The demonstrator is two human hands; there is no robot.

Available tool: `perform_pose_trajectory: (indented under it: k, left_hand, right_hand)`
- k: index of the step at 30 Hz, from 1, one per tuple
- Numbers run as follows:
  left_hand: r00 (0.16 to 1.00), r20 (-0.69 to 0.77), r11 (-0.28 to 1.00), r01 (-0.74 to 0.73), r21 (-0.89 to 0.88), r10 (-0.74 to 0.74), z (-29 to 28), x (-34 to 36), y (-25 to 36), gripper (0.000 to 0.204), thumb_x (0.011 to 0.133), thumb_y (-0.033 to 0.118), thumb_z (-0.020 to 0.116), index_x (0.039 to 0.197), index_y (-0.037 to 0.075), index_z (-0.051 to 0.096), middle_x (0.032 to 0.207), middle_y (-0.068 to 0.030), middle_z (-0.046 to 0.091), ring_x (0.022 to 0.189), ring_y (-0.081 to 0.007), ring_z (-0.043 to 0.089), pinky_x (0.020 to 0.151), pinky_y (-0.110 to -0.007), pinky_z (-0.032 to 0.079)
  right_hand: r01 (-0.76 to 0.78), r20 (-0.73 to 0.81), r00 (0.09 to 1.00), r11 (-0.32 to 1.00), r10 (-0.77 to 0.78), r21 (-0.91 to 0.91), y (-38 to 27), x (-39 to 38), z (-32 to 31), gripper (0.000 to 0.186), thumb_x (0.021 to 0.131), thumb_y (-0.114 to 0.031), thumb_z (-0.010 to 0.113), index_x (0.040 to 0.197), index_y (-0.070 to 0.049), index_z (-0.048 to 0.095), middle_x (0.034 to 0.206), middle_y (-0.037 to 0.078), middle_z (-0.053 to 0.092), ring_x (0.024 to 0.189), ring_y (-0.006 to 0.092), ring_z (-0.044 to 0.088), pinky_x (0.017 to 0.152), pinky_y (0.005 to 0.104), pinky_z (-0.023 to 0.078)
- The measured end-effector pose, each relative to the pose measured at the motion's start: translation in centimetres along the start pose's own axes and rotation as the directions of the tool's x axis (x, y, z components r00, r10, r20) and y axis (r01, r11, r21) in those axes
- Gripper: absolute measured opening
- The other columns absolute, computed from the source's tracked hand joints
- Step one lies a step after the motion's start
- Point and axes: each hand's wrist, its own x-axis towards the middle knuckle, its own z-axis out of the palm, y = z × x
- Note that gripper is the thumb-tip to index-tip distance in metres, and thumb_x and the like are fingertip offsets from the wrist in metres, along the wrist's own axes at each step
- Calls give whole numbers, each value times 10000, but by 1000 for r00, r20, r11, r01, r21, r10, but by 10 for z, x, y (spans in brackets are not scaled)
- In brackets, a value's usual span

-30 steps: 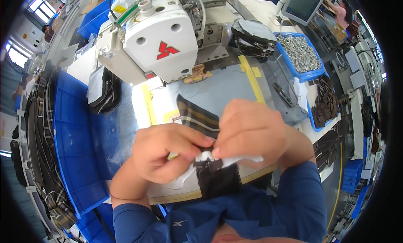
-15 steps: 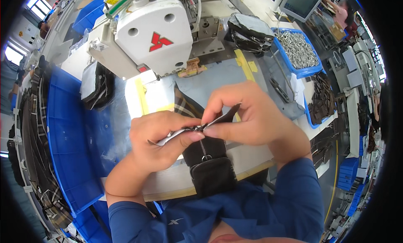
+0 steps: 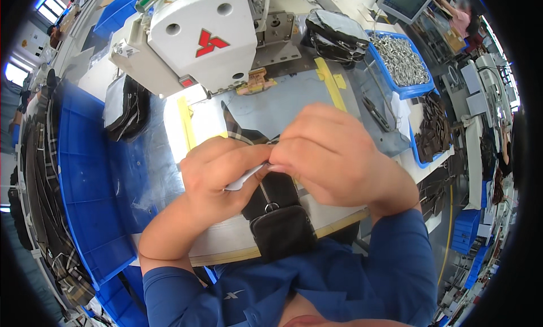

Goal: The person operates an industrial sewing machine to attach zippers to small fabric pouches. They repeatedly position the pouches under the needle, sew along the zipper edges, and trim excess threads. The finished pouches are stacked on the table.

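Note:
My left hand (image 3: pixel 218 174) and my right hand (image 3: pixel 322 152) meet fingertip to fingertip over the worktable. Both are closed on a small dark piece with a white underside. Only its white flap (image 3: pixel 243 181) shows below the left thumb; the rest is hidden in the fingers. Under the hands lies a black fabric bag (image 3: pixel 283 235), with a zipper and a metal ring (image 3: pixel 272 207); its near end hangs over the table edge against my shirt. A plaid, pointed end (image 3: pixel 237 128) sticks out beyond my knuckles.
A white sewing machine head (image 3: pixel 206 39) stands ahead. Stacks of dark pieces lie left (image 3: pixel 127 107) and right (image 3: pixel 335 37) of it. At right are a blue bin (image 3: pixel 410 94) of metal hardware, brown pieces (image 3: pixel 432 126) and snips (image 3: pixel 376 113). A large blue bin (image 3: pixel 85 185) flanks the left.
The fingers have closed in around the small piece; its dark right-hand part, visible before, is now covered by my right hand. The right hand has turned knuckles-up. The view has shifted slightly.

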Motion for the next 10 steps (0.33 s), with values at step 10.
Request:
perform_pose_trajectory:
  k: [10]
  left_hand:
    - [801,50,736,571,-365,-596,8,6,-1,125,876,105,861,977,56,807,860,-54,785,723,-211,710,831,-306,532]
  right_hand:
    - [-465,98,864,707,494,533,44,-2,16,368,840,-308,907,1112,-126,738,1072,33,754,924,250,681,825,344,548]
